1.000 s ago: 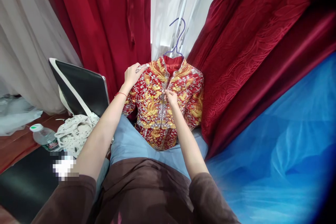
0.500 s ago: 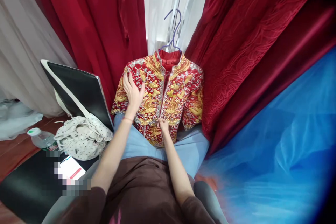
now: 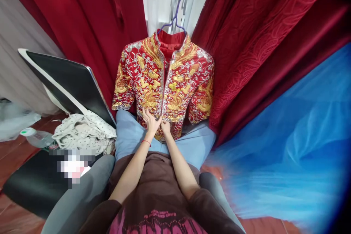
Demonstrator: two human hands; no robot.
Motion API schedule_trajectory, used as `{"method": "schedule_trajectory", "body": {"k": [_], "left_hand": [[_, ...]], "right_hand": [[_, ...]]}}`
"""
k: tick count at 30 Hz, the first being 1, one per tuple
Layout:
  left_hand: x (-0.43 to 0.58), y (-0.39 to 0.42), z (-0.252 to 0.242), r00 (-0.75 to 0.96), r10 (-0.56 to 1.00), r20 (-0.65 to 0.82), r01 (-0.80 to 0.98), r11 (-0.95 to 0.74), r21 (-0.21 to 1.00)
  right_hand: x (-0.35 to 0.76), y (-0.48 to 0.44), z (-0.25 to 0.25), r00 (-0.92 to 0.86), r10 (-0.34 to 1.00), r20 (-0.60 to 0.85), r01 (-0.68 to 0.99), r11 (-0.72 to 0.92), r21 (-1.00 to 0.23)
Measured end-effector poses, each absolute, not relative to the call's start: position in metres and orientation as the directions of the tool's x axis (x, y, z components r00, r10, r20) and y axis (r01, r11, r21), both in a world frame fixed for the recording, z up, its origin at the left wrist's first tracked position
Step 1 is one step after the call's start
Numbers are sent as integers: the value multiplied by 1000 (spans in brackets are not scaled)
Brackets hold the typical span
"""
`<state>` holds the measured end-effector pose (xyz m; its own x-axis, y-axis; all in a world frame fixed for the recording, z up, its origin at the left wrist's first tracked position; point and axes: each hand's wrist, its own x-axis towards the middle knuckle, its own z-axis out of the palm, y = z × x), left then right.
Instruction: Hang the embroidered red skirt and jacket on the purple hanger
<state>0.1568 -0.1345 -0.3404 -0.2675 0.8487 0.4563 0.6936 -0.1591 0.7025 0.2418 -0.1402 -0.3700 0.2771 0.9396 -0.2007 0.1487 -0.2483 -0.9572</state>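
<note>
A red embroidered jacket (image 3: 179, 76) with gold and silver patterns and a stand-up collar rests upright across my lap, on a purple wire hanger (image 3: 175, 18). Its front parts in a narrow V from the collar down to the waist. My left hand (image 3: 151, 123) lies on the lower front with fingers stretched out, the thumb pointing to the bottom of the opening. Right beside that thumb, my right hand (image 3: 165, 127) is closed at the waist seam. Whatever its fingers pinch there is too small and hidden to make out.
Dark red curtains or gowns (image 3: 260, 44) hang on both sides, with blue tulle (image 3: 296, 153) at right. On my left, a black chair (image 3: 30, 186) holds a white dotted cloth bag (image 3: 79, 131). A clear plastic bottle (image 3: 38, 137) lies beside it.
My left hand has moved down from the jacket's shoulder to the waist, next to my right hand. My right hand stays at the front opening's bottom. The view has tilted downward.
</note>
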Motion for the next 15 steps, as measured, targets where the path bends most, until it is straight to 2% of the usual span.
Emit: {"method": "schedule_trajectory", "body": {"k": [5,10,15], "left_hand": [[151,-139,-338,-386,833,397,702,-14,712],[129,-133,-341,-429,799,421,720,22,693],[111,-132,-351,-357,847,394,705,-33,708]], "right_hand": [[231,-141,-374,339,914,-224,214,-306,-928],[240,-144,-380,455,865,-213,255,-356,-899],[239,-149,-377,354,902,-249,241,-345,-907]]}}
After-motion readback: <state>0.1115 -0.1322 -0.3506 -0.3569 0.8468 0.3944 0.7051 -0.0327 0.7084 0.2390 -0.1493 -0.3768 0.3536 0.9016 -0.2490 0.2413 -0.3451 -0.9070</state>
